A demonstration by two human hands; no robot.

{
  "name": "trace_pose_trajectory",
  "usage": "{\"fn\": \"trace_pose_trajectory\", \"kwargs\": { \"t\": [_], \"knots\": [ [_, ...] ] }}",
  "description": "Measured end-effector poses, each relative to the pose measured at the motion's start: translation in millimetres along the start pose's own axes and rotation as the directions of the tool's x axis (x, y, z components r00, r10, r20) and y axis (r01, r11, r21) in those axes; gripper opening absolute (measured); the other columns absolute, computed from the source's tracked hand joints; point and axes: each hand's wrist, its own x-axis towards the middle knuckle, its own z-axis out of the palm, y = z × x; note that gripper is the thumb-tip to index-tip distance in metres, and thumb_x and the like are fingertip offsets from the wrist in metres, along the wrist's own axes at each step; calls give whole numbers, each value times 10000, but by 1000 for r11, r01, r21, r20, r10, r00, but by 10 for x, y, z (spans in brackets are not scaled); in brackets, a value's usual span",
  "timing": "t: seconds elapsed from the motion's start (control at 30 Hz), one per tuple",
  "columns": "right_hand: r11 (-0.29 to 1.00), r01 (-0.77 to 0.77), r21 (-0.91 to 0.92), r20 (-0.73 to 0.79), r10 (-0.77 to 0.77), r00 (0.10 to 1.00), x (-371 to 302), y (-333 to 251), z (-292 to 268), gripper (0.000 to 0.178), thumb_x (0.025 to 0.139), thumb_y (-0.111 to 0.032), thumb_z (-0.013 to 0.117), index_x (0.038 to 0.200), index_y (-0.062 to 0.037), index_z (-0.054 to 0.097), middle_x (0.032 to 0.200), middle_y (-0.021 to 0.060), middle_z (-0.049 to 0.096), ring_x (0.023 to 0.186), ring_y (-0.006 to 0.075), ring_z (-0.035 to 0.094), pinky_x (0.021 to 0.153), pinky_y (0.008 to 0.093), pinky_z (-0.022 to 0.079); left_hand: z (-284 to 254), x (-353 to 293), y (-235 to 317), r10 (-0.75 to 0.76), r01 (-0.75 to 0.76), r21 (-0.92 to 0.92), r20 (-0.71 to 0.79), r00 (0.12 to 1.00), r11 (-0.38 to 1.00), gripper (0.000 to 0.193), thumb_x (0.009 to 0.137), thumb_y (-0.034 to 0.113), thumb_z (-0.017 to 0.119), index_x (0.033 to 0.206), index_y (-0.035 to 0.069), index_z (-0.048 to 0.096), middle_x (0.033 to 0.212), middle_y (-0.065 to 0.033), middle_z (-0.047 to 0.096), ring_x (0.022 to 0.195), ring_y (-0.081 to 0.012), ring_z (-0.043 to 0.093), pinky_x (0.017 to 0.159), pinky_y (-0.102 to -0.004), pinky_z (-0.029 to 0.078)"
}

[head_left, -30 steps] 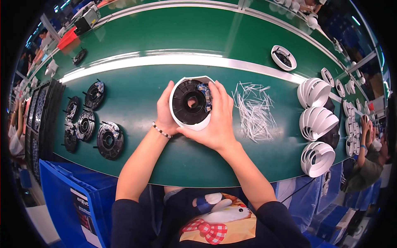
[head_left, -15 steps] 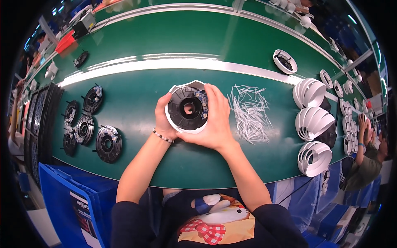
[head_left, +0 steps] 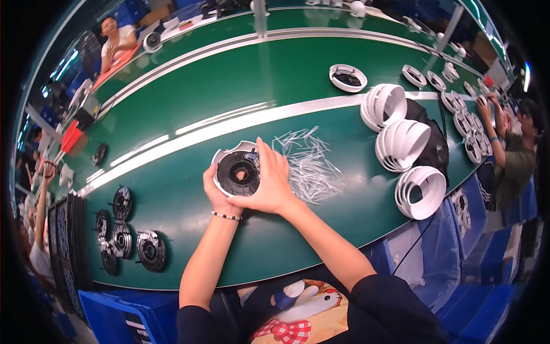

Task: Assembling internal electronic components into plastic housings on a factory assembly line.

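Observation:
Between my two hands is a white round housing (head_left: pixel 218 156) with a black ring-shaped part (head_left: pixel 229 179) seated in it. A small circuit board shows at the black part's upper right, and a round hole opens in its middle. My left hand (head_left: pixel 216 194), a beaded bracelet at its wrist, grips the housing's left and lower side. Around the right side curls my right hand (head_left: pixel 271 182), its fingers over the far edge and thumb along the near one. Just right of that hand lies a loose pile of thin white strips (head_left: pixel 309 167).
Several black discs with circuit boards (head_left: pixel 152 251) lie at left, beside stacked black trays (head_left: pixel 70 241). Nested white rings (head_left: pixel 421 192) stand in stacks at right, near a black bag (head_left: pixel 431 140). A white housing (head_left: pixel 348 78) sits farther back. Co-workers sit around the line.
My view has turned and tilted, so the table's contents appear shifted and slanted. Both hands keep hold of the housing, which looks tipped slightly differently.

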Motion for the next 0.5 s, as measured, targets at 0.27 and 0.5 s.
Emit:
{"fn": "trace_pose_trajectory", "kwargs": {
  "t": [0.27,0.5],
  "knots": [
    [939,329,-98,-286,-344,895,-896,-45,-1307,733,607,-204,733,1220,-14,382,1275,247,324,1157,397,359,938,432,330,338,1243,-79,-21,77,279,-199,980,957,419,864,371,329,1139,70,425,1115,-112,524,1020,-268,518,817,-453,450],
    [736,-187,-651,-505,-236,830,-1642,577,-2575,375,644,64,551,1013,1,535,1148,194,477,1031,346,470,875,394,374,-54,2239,43,160,-89,340,-187,969,936,378,899,297,390,1195,68,334,1201,-156,410,1052,-345,472,802,-554,426]
  ]
}}
